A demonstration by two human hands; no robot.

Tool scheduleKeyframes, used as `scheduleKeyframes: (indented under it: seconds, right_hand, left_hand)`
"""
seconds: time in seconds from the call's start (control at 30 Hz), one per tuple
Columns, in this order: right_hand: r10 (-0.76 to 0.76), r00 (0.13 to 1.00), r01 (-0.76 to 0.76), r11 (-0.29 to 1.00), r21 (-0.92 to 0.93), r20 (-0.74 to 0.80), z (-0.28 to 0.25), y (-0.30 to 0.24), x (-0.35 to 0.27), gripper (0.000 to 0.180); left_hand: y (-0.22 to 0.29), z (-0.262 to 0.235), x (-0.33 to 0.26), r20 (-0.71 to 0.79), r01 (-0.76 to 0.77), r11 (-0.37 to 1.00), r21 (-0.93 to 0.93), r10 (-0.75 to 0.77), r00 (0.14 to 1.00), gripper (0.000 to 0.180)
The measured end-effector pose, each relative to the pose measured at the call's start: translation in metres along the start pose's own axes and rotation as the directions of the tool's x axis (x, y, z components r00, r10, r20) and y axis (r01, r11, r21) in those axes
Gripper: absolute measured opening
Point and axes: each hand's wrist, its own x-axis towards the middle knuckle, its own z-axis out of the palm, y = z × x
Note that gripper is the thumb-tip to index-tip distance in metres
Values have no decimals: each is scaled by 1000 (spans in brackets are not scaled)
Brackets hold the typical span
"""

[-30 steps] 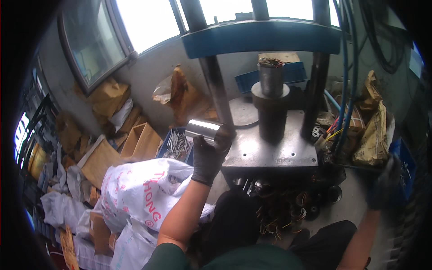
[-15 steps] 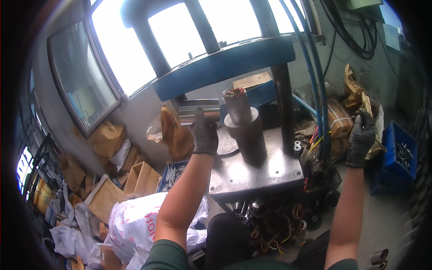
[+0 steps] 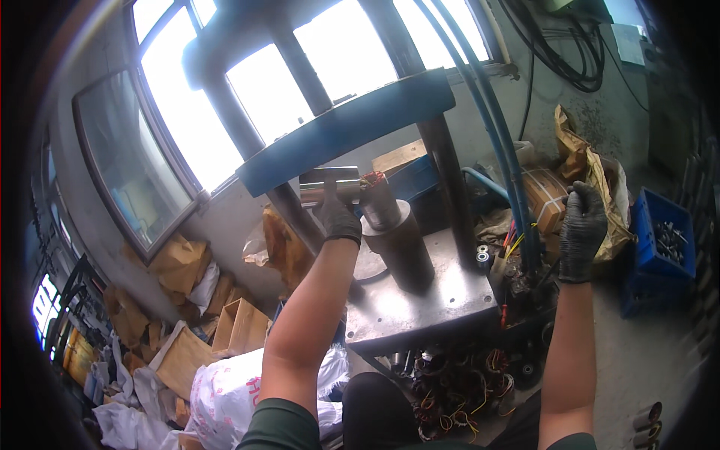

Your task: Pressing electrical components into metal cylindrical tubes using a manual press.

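Observation:
A grey steel cylinder [image 3: 401, 251] stands on the metal plate [image 3: 420, 307] of a press. In its top sits a narrower motor stator [image 3: 380, 202] with red wires at its upper end. My left hand [image 3: 341, 217], in a dark glove, is raised just left of the stator, at least one finger stretched upward. Whether it touches the stator I cannot tell. Behind it lie shiny metal tubes [image 3: 346, 173]. My right hand [image 3: 583, 236], also gloved, is up at the right with its fingers curled together; anything inside them is hidden.
The blue press crossbeam [image 3: 345, 120] spans above, with a dark column [image 3: 448, 187] at right. Blue hoses [image 3: 491, 120] hang beside it. Wired stators [image 3: 457, 382] lie beneath the plate. A blue crate of metal parts [image 3: 664, 232] stands far right, a white sack [image 3: 225, 382] lower left.
The view has shifted, so the press sits further left in the picture. My left hand is nearer the stator's upper part. My right hand stays raised with curled fingers.

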Motion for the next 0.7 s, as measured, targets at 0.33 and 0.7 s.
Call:
scheduleKeyframes:
  seconds: [0.33, 0.7]
  right_hand:
    - [-38, 999, 37, 998, -55, -17, -3, -7, 0, 17]
    - [-25, 998, 28, 998, -57, 62, -12, -8, 3, 17]
  left_hand:
    - [7, 5, 0, 206, -110, 990, 89, 89, 974, 47]
    - [-1, 13, 53, 366, -162, 951, 263, 57, 929, 50]
